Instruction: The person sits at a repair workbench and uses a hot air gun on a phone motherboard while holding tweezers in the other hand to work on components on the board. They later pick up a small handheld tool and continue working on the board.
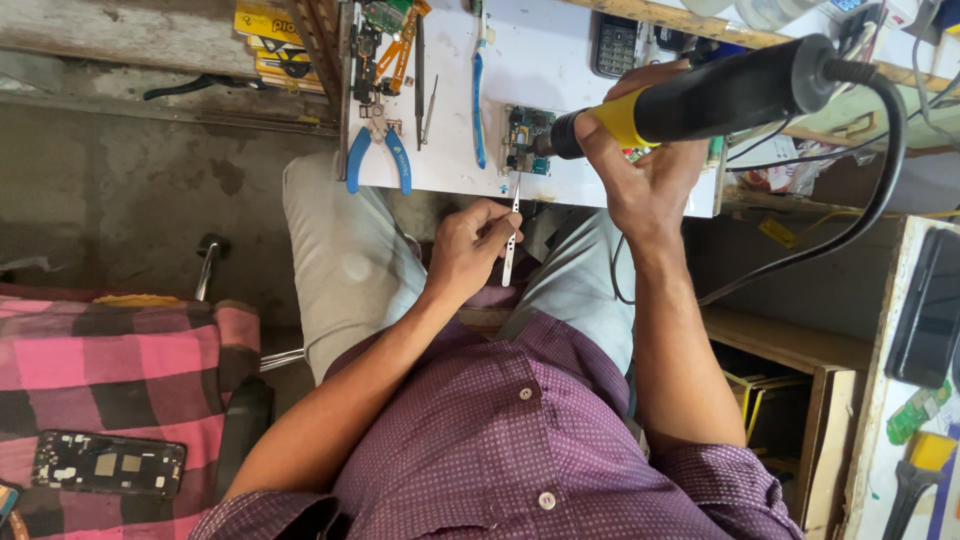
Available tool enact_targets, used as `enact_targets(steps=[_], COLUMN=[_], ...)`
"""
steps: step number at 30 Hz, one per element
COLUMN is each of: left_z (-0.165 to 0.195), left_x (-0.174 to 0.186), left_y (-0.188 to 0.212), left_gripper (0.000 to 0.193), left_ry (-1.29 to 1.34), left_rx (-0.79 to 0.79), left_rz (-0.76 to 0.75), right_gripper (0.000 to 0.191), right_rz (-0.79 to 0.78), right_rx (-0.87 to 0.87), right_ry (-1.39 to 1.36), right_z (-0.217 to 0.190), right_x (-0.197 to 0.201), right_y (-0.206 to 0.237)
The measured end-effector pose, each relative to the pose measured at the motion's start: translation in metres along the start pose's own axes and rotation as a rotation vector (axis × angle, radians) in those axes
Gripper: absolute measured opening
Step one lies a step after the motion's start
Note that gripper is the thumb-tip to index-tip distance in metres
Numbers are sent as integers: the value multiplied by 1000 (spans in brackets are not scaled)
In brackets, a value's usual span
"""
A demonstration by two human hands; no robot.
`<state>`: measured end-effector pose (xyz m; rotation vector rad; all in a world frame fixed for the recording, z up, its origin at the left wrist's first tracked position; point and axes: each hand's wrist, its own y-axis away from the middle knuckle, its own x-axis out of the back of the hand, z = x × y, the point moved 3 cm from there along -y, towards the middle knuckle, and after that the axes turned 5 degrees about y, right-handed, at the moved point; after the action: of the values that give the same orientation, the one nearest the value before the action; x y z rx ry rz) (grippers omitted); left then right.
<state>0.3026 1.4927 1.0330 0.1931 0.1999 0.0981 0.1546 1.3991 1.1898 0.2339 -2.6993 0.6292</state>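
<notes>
My right hand point(640, 160) grips a black and yellow hot-air gun point(720, 95), its nozzle pointing at a small blue-green circuit board point(525, 140) lying on the white work surface point(560, 60). My left hand point(470, 245) pinches metal tweezers point(512, 235), whose tips reach up to the board's lower edge. A thick black cable point(860, 210) runs from the gun's rear down to the right.
Blue-handled pliers point(378, 155), a blue toothbrush point(479, 95), thin tools and orange flex parts lie on the white surface. A keypad phone point(615, 45) sits at the back. A dismantled phone point(108, 463) rests on pink checked cloth at left. Wooden shelves stand at right.
</notes>
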Motion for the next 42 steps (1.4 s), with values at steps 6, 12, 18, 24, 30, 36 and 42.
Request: enact_targets(steps=[6, 12, 18, 24, 30, 36, 42], left_z=[0, 2, 1, 1, 2, 1, 0], left_x=[1, 2, 3, 2, 2, 2, 2], left_y=[2, 2, 2, 2, 3, 1, 0], left_gripper=[19, 19, 18, 19, 19, 20, 19], left_ry=[10, 51, 38, 41, 25, 28, 31], left_rx=[-14, -12, -21, -28, 1, -3, -32], left_rz=[-3, -22, -21, -16, -11, -18, -17], right_gripper=[30, 26, 26, 27, 27, 30, 29], right_rz=[-4, 5, -4, -9, -6, 6, -14], right_rx=[46, 66, 58, 48, 46, 39, 50], right_ry=[59, 86, 62, 39, 78, 37, 64], right_z=[-2, -3, -3, -1, -1, 0, -2], right_x=[-1, -2, -2, -1, -2, -4, -4], right_y=[0, -1, 0, 1, 1, -1, -2])
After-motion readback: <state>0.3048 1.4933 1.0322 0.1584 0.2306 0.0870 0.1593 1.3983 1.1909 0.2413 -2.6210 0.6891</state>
